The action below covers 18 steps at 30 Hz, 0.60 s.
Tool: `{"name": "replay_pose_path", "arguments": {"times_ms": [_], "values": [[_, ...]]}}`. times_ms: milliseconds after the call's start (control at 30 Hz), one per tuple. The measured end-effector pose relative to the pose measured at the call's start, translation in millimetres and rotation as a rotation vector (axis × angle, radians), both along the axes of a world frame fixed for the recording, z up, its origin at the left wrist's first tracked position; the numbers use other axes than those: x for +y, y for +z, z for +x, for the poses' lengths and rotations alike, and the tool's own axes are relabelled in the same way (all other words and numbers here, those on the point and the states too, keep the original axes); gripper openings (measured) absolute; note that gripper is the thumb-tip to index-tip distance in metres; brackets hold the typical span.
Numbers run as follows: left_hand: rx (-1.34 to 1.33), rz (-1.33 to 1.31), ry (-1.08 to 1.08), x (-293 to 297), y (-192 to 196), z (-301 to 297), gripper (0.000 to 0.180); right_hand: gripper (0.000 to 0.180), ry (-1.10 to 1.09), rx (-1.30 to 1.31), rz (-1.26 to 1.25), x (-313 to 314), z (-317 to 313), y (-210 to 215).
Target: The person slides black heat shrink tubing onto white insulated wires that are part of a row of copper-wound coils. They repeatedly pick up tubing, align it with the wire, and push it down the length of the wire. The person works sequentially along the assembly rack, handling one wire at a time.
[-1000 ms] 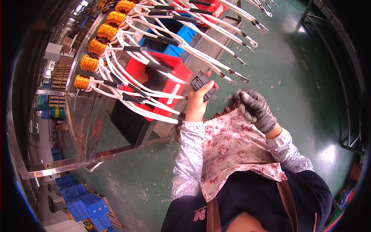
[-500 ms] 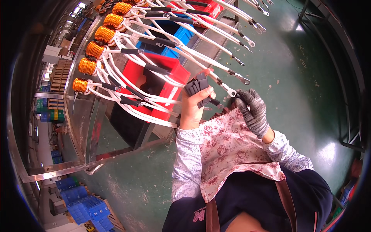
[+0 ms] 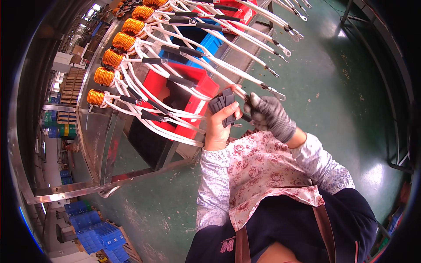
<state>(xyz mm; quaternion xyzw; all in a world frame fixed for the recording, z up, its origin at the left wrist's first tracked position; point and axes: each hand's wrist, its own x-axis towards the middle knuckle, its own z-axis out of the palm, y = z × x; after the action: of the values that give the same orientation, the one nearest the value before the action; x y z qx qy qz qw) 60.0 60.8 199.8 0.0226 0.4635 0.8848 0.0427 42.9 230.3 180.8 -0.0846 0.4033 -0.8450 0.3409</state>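
Observation:
My bare left hand (image 3: 218, 127) is closed round a bunch of short black tube sleeves (image 3: 222, 106), its fingertips beside a white cable. My right hand (image 3: 272, 117), in a grey knit glove, is closed on the end of that white cable (image 3: 238, 91); its metal lug is hidden by the glove. Copper-wound coils (image 3: 105, 76) stand in a row along the bench, each with white leads running toward me. Some leads carry black sleeves (image 3: 151, 115) near their lugs. A bare ring lug (image 3: 279, 94) hangs just beyond my right hand.
Under the leads stand a red bin (image 3: 204, 83) with dark pieces in it and a blue bin (image 3: 210, 41). The bench's metal frame (image 3: 74, 193) runs along the left. Blue crates (image 3: 98, 234) are stacked on the floor at the lower left.
My right hand has moved left and closed over the lug end of the cable, covering it. My left hand still holds the black sleeves.

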Motion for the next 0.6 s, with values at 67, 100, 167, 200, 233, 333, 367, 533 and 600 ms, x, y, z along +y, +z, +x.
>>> {"name": "replay_pose_path", "arguments": {"times_ms": [67, 100, 167, 200, 233, 333, 367, 533, 600], "values": [[-0.002, -0.028, 0.019, 1.1, 1.5, 2.5, 0.044, 0.037, 0.283, -0.378, -0.43, 2.9, -4.4, -5.6], [0.003, -0.041, 0.023, 1.6, 1.2, 2.9, 0.044, 0.039, 0.287, -0.345, -0.421, 1.7, -3.2, -6.4], [0.011, -0.057, 0.024, 1.7, 1.0, 3.0, 0.044, 0.043, 0.295, -0.281, -0.401, -2.0, 1.8, -5.7], [0.014, -0.059, 0.023, 1.6, 0.9, 2.7, 0.044, 0.047, 0.02, -0.065, 0.071, 1.7, 13.7, 14.9], [0.017, -0.061, 0.02, 1.5, 0.5, 2.5, 0.044, 0.043, -0.375, 0.301, 0.319, -13.0, 17.6, 1.7], [-0.011, -0.099, 0.047, 0.0, -2.6, 2.9, 0.044, 0.041, -0.624, 0.789, 0.84, -17.3, 19.4, 0.4], [-0.007, -0.087, 0.047, 0.4, -2.3, 2.7, 0.044, 0.04, -0.573, 0.723, 0.795, -17.8, 19.3, 0.9], [0.002, -0.089, 0.044, 1.4, 3.1, 3.7, 0.044, 0.046, 0.347, -0.572, -0.546, -4.9, -10.7, -12.9], [-0.002, -0.096, 0.044, 3.2, 7.0, 4.0, 0.045, 0.048, 0.335, -0.471, -0.541, -9.3, -10.0, -19.5]]}}
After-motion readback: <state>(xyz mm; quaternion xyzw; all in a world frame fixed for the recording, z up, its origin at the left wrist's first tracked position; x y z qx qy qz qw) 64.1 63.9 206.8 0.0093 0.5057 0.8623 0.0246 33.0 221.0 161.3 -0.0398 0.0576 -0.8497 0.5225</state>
